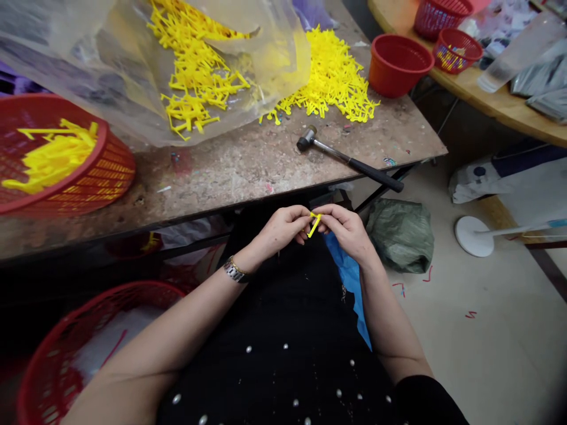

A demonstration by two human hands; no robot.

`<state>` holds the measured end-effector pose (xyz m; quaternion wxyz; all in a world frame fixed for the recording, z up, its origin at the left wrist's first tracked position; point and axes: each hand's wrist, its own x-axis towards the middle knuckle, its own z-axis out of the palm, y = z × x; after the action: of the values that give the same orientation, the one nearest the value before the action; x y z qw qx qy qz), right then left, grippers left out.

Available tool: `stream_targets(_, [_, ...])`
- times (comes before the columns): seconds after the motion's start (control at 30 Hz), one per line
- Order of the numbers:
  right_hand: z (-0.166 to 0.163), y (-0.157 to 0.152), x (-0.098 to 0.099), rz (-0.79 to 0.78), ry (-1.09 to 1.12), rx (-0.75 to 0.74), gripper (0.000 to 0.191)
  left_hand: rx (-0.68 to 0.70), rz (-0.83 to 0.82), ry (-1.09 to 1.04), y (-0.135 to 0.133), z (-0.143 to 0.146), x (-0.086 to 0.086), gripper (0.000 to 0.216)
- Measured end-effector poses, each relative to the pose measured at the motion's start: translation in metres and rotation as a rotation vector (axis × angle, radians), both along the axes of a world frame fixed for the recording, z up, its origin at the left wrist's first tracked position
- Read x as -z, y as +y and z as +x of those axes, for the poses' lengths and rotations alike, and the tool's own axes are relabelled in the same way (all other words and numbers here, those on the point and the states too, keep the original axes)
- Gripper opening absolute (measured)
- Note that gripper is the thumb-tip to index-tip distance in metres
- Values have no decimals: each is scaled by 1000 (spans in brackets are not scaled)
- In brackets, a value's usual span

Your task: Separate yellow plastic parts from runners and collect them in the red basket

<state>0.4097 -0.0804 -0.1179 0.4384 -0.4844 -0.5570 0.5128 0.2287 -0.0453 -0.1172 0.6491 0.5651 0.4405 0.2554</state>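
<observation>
Between the fingertips of both hands is a small yellow plastic piece (pixel 314 226), held above my lap just off the table's front edge. My left hand (pixel 287 228), with a watch at the wrist, pinches it from one side. From the other side my right hand (pixel 344 229) pinches it too. One slim arm of the piece hangs down between the hands; the fingers cover the rest. Beyond them on the table lie a heap of similar yellow pieces (pixel 330 77) and a hammer (pixel 349 159) with a black handle.
A clear plastic bag (pixel 128 77) with yellow pieces lies on the worn table (pixel 230 171). At left stands a red basket (pixel 119 171) of yellow parts; a red bowl (pixel 394 74) is at the table's right corner. A green bag (pixel 401 236) sits on the floor.
</observation>
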Motion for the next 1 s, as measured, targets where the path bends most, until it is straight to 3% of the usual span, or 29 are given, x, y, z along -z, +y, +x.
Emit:
stream_targets(0.17, [5,0,-4,-23,-8,-62,22,32,-106,-17,-1,-1,-3,15])
stream_targets(0.27, [5,1,-6,-22,-22,-55,19,65,-65,49,-1,-2,-4,21])
stream_targets(0.5, [6,9,-17,75,-184,33,16,-39,245,191,-1,-10,-25,34])
stream_targets(0.77, [3,22,-43,206,-286,47,15,-63,880,323,0,-13,-44,19])
stream_targets(1.0, [-1,36,-56,324,-339,39,16,-53,1132,480,18,-9,-52,20])
